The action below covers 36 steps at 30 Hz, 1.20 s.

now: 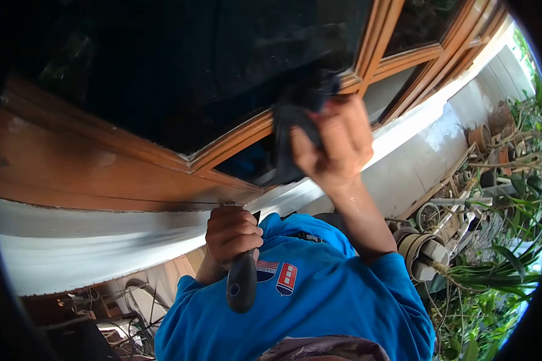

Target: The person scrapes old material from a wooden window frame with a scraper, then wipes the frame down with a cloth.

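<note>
My left hand [232, 233] is closed in a fist round a black-handled tool [242, 283]. Its rounded handle end, with a hanging hole, points down toward my chest; its working end is mostly hidden by the fist and the sill, so the exact kind does not show. My right hand [338, 141], smeared by motion, grips a dark cloth [292, 135]. The cloth lies over the lower rail of a brown wooden window frame [235, 141], next to the dark glass pane [180, 66]. Part of the cloth hangs below the rail.
Below the window runs a white wall ledge [102, 240]. Clay pots [479, 137], stacked planters [424, 253] and leafy plants [512, 271] crowd the right side. Cables and clutter [126, 319] lie at the lower left. My blue shirt [337, 295] fills the bottom middle.
</note>
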Tool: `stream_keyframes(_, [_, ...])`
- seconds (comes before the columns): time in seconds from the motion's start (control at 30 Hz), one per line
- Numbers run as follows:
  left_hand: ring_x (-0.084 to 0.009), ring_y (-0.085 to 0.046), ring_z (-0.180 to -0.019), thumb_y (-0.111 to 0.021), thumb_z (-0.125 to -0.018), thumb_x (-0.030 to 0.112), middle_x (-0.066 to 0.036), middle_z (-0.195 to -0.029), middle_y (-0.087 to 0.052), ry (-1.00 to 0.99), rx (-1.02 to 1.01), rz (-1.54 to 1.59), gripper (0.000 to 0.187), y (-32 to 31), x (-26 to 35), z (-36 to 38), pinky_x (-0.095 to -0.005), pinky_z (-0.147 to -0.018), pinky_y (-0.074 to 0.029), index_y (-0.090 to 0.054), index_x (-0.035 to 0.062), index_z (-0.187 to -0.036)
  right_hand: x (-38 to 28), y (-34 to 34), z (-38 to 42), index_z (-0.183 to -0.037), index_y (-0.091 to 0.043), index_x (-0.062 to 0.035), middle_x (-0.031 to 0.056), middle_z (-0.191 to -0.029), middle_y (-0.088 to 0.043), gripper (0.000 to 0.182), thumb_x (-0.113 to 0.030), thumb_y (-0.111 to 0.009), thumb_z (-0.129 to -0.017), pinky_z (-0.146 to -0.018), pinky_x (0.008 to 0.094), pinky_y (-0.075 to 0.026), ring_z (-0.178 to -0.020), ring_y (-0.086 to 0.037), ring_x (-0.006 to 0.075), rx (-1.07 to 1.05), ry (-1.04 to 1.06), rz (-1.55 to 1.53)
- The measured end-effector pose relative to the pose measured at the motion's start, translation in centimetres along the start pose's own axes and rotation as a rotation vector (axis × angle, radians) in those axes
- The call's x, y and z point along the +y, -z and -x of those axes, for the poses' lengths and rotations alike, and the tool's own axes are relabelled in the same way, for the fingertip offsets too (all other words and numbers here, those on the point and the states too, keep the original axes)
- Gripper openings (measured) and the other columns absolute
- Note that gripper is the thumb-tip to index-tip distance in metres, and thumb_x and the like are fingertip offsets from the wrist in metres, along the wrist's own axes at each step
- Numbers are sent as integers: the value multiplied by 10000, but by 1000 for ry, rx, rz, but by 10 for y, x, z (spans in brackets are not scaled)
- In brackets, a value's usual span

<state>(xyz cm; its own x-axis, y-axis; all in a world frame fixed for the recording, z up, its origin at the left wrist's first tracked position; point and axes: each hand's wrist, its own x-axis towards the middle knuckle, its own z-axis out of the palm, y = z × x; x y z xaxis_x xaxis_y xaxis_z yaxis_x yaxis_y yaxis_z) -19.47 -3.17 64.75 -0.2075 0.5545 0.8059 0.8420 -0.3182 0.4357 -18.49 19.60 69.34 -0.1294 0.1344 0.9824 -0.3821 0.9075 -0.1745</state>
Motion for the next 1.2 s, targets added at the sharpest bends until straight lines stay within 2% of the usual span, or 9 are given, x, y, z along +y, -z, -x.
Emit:
stream_keyframes(0.1, [-210, -599, -501, -646, -685, 99, -87, -619, -629, -37, -65, 47, 106, -2, -2, -8, -316, -498, -483, -627, 59, -781, -28, -21, 2, -664, -563, -41, 55, -663, -480, 222, -142, -616, -473, -482, 316, -443, -573, -514, 193, -47, 135, -146])
stream_keyframes(0.2, [-216, -612, -534, -635, -642, 101, -94, -634, -637, -9, -45, -37, 154, -2, 6, -2, -312, -544, -496, -647, 46, -785, -71, -48, 0, -655, -534, -76, 35, -687, -464, 194, -166, -653, -532, -494, 285, -455, -643, -528, 181, -64, 108, -299])
stream_keyframes(0.43, [-236, -624, -551, -681, -786, 222, -89, -651, -627, 44, -64, 29, 187, 5, 9, -5, -326, -480, -474, -620, 50, -745, -41, -35, -6, -652, -561, -73, 70, -704, -519, 238, -230, -705, -546, -475, 328, -374, -584, -494, 211, -33, -16, -206])
stream_keyframes(0.6, [-210, -648, -593, -646, -876, 260, -76, -676, -659, 29, -16, -120, 227, 8, 9, 5, -319, -635, -494, -635, 80, -738, -77, -50, -2, -671, -548, -97, 44, -716, -534, 225, -212, -668, -518, -504, 314, -363, -607, -493, 190, -85, 43, -255])
stream_keyframes(0.8, [-225, -555, -467, -603, -630, 158, -101, -628, -612, -91, -114, 94, 188, 8, -7, -14, -323, -444, -456, -595, 29, -766, 5, -13, 33, -850, -604, -139, 77, -843, -572, 343, -209, -726, -537, -600, 395, -317, -720, -528, 267, -1, 89, 45])
stream_keyframes(0.87, [-218, -546, -455, -602, -683, 173, -92, -612, -589, -83, -115, 83, 164, 3, -11, -13, -314, -425, -447, -585, 33, -767, 54, 10, 26, -913, -600, -58, 139, -927, -552, 319, -239, -770, -713, -685, 414, -354, -799, -505, 311, 155, -16, 360])
stream_keyframes(0.97, [-244, -590, -491, -627, -655, 136, -109, -629, -614, -61, -142, 168, 169, -6, -17, 0, -325, -451, -492, -603, 24, -779, 96, 37, 28, -865, -573, -50, 142, -891, -477, 299, -254, -744, -730, -704, 422, -349, -776, -467, 329, 188, -52, 343])
stream_keyframes(1.1, [-251, -594, -486, -591, -602, 119, -124, -628, -605, -82, -228, 171, 194, -22, -31, -16, -337, -460, -514, -590, 26, -772, 97, 36, 80, -920, -529, 3, 175, -860, -436, 259, 6, -725, -750, -691, 420, -391, -775, -454, 370, 345, -449, 119])
stream_keyframes(1.2, [-217, -566, -470, -572, -735, 199, -104, -623, -570, -118, -344, 180, 183, -41, -44, -36, -322, -440, -486, -561, 25, -792, 80, 32, 141, -1050, -577, -23, 58, -945, -551, 114, -116, -598, -988, -778, 269, -449, -884, -530, 123, 518, -1093, -255])
